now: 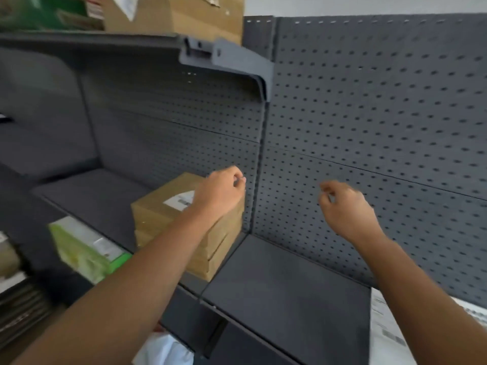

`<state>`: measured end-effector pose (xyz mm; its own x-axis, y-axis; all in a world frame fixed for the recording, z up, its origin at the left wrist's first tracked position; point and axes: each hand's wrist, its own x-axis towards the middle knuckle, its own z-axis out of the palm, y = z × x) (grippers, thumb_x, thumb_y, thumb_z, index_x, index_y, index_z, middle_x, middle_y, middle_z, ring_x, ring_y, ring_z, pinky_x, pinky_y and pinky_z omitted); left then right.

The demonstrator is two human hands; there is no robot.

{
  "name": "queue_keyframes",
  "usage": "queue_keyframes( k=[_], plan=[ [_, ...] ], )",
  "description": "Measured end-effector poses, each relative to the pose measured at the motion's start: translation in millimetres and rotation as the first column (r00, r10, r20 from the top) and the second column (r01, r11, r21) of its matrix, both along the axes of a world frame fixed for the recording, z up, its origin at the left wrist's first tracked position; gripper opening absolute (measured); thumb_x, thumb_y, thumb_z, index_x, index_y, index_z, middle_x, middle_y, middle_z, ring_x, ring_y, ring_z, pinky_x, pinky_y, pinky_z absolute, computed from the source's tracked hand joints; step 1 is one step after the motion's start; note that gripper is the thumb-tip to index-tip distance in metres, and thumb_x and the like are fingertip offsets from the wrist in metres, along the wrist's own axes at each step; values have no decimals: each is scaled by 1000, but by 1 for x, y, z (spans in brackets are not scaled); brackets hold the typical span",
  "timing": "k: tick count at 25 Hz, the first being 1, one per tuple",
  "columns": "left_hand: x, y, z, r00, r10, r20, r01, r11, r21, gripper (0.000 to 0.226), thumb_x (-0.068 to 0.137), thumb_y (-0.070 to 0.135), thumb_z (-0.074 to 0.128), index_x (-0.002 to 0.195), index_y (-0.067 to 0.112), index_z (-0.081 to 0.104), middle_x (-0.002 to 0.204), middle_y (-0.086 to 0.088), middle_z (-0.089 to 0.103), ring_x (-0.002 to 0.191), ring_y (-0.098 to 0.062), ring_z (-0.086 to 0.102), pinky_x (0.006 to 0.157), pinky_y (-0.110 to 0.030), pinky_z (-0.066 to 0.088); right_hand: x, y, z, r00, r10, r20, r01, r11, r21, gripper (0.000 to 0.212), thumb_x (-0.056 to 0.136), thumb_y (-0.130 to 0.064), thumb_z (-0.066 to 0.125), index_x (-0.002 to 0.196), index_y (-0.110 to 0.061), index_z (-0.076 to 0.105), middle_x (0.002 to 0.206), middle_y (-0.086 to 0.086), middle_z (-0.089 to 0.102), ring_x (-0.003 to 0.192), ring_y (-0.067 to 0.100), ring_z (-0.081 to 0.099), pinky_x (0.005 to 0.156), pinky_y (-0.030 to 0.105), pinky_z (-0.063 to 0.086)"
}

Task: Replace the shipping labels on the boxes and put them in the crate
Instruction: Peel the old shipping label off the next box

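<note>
Cardboard stack (168, 222): brown boxes piled flat on the dark grey shelf (100, 191), pushed to its right end against the pegboard back (382, 106).
Shipping label (177, 201): white, on the top face of the uppermost box. The print was too blurred for me to read, and its right part was hidden behind the left wrist.
Left hand (224, 189): held over the far right corner of the top box, back of the hand towards me, fingers curled under. I could not tell whether it touched the box or pinched anything.
Right hand (345, 206): raised before the pegboard of the next bay, well apart from the stack and to its right. The fingers were loosely curled, thumb near forefinger, and I saw nothing between them.
Stack against grip: it lay just below and left of the left hand, with the left forearm crossing in front of its right side.
Lower shelf (290, 299): dark grey, a step down, beneath the right hand.
Printed sheets (384, 327): white paper at the right end of that lower shelf, partly behind the right forearm.
Green carton (84, 248): on the level below the stack, to its left, blurred.
Top-shelf box (184, 14): brown cardboard, above the left bay.
</note>
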<state>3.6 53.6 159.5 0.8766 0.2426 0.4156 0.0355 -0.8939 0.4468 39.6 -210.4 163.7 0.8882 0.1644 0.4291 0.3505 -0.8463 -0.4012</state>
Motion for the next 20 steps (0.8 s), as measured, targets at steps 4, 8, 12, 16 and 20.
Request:
queue_keyframes(
  k=[4,8,12,16,20],
  plan=[
    [-17,81,-17,975,220,-9,-220,974,-48,28,103,38,41,115,26,63,112,2,70,97,-23,64,72,-35,49,21,70,-8,981,168,-97,-147,970,194,40,103,-33,42,142,-25,45,142,-2,52,106,16,56,81,34,52],
    [-27,150,-42,948,317,-31,-314,913,-261,30,103,40,41,120,27,62,121,7,69,94,-15,59,79,-31,45,26,134,-16,930,260,-259,-96,854,511,49,104,-34,41,151,-28,29,148,-4,43,114,14,49,83,30,40],
    [-25,202,-64,928,362,-92,-368,845,-388,43,102,52,38,128,25,58,127,-1,65,114,-25,59,87,-35,42,29,178,-38,881,281,-380,29,771,636,55,104,-35,39,155,-25,20,150,-3,39,123,20,48,94,36,37],
    [-13,229,-80,942,299,-154,-333,765,-551,55,103,56,37,142,20,51,141,-6,56,127,-28,52,94,-35,38,30,207,-65,819,285,-498,152,728,668,56,105,-33,37,156,-23,16,147,2,42,123,23,49,94,36,36],
    [3,241,-94,953,188,-239,-304,631,-714,60,99,62,43,143,22,51,150,-3,50,136,-26,46,109,-41,36,31,230,-94,743,302,-597,252,700,668,57,104,-38,39,156,-26,17,152,-2,37,141,24,35,111,43,31]
  ],
)
